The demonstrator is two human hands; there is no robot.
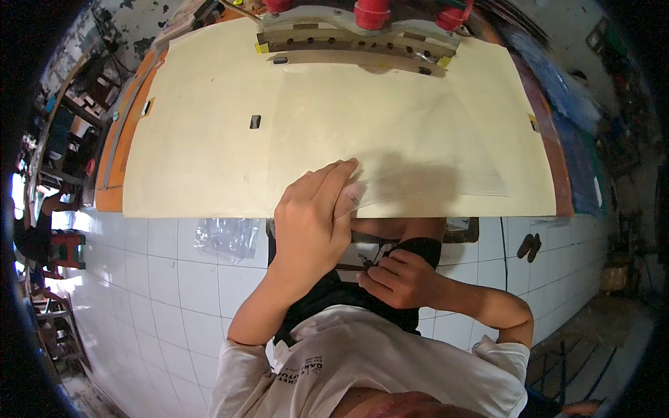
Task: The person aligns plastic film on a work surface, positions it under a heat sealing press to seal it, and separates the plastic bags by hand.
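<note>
My left hand [317, 202] is at the near edge of the table's cream covering sheet [202, 153]. Its thumb and fingers pinch the left end of a clear plastic sheet [439, 184], which lies flat and stretches to the right. The plastic is so transparent that its far outline is hard to follow. Below the table edge, over my lap, my right hand [401, 279] is closed with its fingers curled. Thin dark strands show beside its fingertips, but what it grips is unclear.
A machine with a long metal bar [355, 43] and red fittings [371, 14] stands at the table's back. Small dark pieces [255, 122] lie on the cream sheet. Bluish plastic [571, 104] is at right. On the tiled floor are a crumpled clear bag [230, 238] and slippers [529, 247].
</note>
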